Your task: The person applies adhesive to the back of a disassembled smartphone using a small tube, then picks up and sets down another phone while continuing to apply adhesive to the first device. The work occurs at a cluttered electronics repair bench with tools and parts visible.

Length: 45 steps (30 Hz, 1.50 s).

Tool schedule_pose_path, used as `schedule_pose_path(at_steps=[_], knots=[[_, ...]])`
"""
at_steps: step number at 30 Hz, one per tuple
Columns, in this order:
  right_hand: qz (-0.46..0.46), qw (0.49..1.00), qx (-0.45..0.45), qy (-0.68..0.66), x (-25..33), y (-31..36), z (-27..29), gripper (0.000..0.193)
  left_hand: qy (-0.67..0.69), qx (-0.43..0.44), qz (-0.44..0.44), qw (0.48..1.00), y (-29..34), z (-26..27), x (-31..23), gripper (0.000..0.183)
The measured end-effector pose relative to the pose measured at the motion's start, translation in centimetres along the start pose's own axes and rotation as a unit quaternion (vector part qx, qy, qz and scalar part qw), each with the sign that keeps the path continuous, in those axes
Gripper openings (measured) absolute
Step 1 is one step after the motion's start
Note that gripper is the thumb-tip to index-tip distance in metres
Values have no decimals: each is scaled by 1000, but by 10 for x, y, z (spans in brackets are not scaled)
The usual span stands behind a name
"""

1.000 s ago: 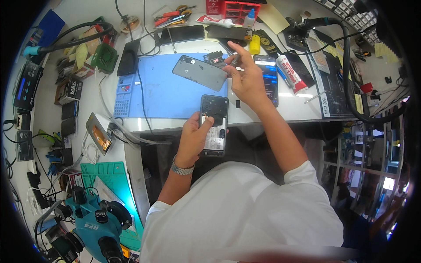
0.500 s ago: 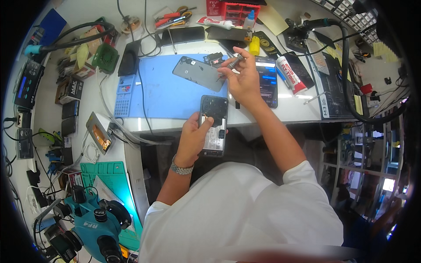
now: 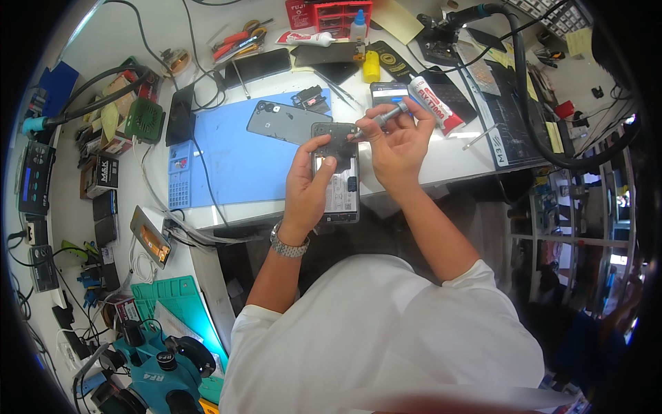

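My left hand (image 3: pixel 307 185) grips an opened smartphone (image 3: pixel 343 186) by its left side, thumb lying across its back. The phone's back is off, showing a dark upper cover and a pale battery area. In my right hand (image 3: pixel 403 153) is a small grey screwdriver (image 3: pixel 394 113), pinched between the fingers, its tip end at the phone's upper right edge; whether it touches a screw I cannot tell. Beyond the phone, a grey back cover (image 3: pixel 283 123) lies on a blue mat (image 3: pixel 231 162), with a small black phone part (image 3: pixel 312 100) beside its upper end.
A white-and-red glue tube (image 3: pixel 437 105) lies over another phone (image 3: pixel 388 91) to the right. Tweezers (image 3: pixel 338 90), a yellow bottle (image 3: pixel 372 67) and a red drawer box (image 3: pixel 343 19) are farther back. A teal microscope (image 3: pixel 162 379) stands at lower left. Cables cross the mat's left side.
The screwdriver has come down from above the mat to the phone's upper edge. My left hand has raised the phone slightly toward the bench. The whole view has shifted.
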State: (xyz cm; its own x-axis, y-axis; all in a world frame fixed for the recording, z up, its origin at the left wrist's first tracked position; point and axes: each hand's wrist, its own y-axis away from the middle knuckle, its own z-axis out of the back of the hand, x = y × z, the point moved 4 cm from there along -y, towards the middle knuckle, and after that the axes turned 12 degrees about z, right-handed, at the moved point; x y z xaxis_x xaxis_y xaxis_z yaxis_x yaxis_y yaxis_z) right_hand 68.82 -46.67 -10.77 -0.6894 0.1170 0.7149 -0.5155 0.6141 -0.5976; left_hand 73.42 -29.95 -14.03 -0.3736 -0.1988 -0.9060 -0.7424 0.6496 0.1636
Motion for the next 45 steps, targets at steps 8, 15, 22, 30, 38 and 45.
schedule_pose_path(at_steps=[8,15,22,30,38,45], knots=[[5,1000,10,-1,-7,10,5,73,-65,-14,-28,997,-3,0,6,31],[5,1000,20,-12,-12,18,3,74,-71,-45,-17,996,-4,1,8,22],[18,999,31,8,-11,18,6,73,-82,-57,-12,995,-4,3,11,20],[25,999,41,9,-7,19,5,73,-93,-55,-9,994,-4,4,14,20],[41,996,68,42,0,19,5,72,-105,-63,-6,992,-3,3,13,20],[58,995,74,44,3,18,5,73,-124,-65,1,990,-3,3,12,20]])
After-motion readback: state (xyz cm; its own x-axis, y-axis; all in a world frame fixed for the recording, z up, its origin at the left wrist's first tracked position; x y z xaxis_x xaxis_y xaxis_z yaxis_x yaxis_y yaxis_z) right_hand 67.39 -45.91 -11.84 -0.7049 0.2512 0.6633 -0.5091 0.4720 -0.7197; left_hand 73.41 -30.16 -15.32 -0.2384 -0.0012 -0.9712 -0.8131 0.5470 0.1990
